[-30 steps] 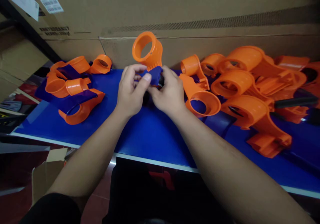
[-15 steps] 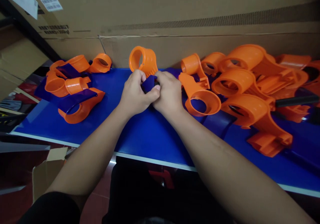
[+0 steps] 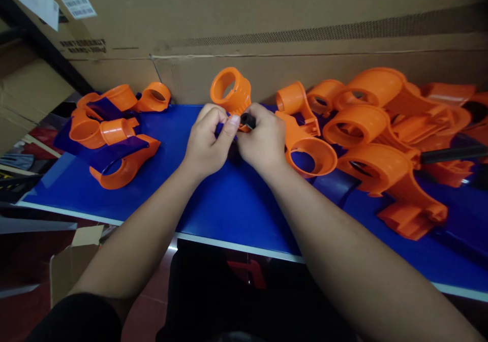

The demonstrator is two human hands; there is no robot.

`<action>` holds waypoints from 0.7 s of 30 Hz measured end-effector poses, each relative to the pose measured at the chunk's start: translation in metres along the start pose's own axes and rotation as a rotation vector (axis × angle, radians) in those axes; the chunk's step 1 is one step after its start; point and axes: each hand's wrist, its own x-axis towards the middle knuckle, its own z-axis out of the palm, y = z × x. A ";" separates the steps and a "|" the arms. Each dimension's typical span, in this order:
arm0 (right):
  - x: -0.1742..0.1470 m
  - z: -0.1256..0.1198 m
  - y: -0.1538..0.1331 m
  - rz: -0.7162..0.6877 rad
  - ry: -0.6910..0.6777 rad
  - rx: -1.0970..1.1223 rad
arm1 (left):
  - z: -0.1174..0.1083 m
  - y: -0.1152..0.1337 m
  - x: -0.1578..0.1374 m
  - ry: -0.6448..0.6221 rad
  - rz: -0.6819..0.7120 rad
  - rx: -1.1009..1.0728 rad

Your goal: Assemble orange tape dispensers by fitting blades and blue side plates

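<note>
blue tabletop (image 3: 232, 205), both hands (image 3: 206, 141) gripping a glossy orange ring-ended holder (image 3: 241, 94), black piece (image 3: 248, 120) at its base

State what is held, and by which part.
The left hand and right hand hold an orange ring-ended piece by its lower end, fingers hiding the exact grip.

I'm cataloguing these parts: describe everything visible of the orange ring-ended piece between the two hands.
This orange ring-ended piece, probably a tape-dispenser frame, looks like glossy plastic. Its open ring sits uppermost, above a narrower, ribbed neck. The left grip and right grip close around its lower end, where a black hollow part and a dark blue piece show; how these join it is hidden. Cardboard stands behind; whether its base touches the blue tabletop can't be told.
</note>
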 end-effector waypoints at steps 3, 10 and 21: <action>0.005 -0.004 0.003 0.053 0.047 0.020 | 0.001 0.001 -0.001 0.020 -0.104 0.031; 0.013 -0.012 0.012 0.122 0.083 0.016 | 0.010 -0.004 -0.015 -0.402 0.056 0.325; 0.011 -0.010 0.015 0.039 0.075 -0.046 | 0.005 -0.006 -0.014 -0.364 0.088 0.338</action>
